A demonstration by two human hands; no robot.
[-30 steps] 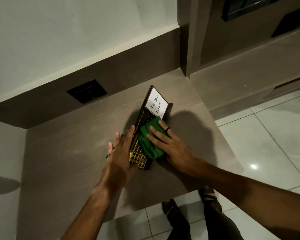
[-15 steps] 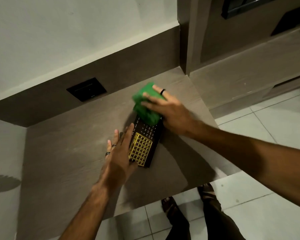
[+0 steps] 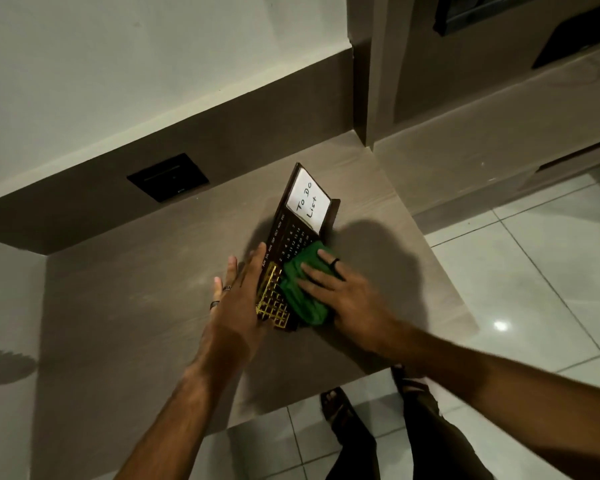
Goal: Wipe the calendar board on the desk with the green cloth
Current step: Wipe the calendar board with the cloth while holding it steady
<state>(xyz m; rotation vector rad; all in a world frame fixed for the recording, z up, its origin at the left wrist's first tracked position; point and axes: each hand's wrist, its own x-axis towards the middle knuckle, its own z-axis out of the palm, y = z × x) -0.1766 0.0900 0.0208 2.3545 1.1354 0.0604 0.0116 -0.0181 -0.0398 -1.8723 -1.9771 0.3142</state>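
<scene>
The calendar board (image 3: 293, 230) is a long dark slab with a white "To Do List" card at its far end, printed months and numbers in the middle, and a gold grid at its near end. It lies on the wooden desk (image 3: 136, 306). The green cloth (image 3: 300, 292) is bunched on the board's near right part. My right hand (image 3: 340, 292) presses flat on the cloth, fingers spread. My left hand (image 3: 239, 303) rests flat against the board's left edge, fingers straight, bracing it.
A dark socket plate (image 3: 167, 176) sits in the brown back panel behind the desk. The desk ends in a front edge close to my legs and in a right edge over white floor tiles (image 3: 534, 271). A wooden column (image 3: 371, 81) stands at the back right.
My right hand has slid the green cloth back from the board's far end to its near end, uncovering the white card. My left hand has stayed against the left edge.
</scene>
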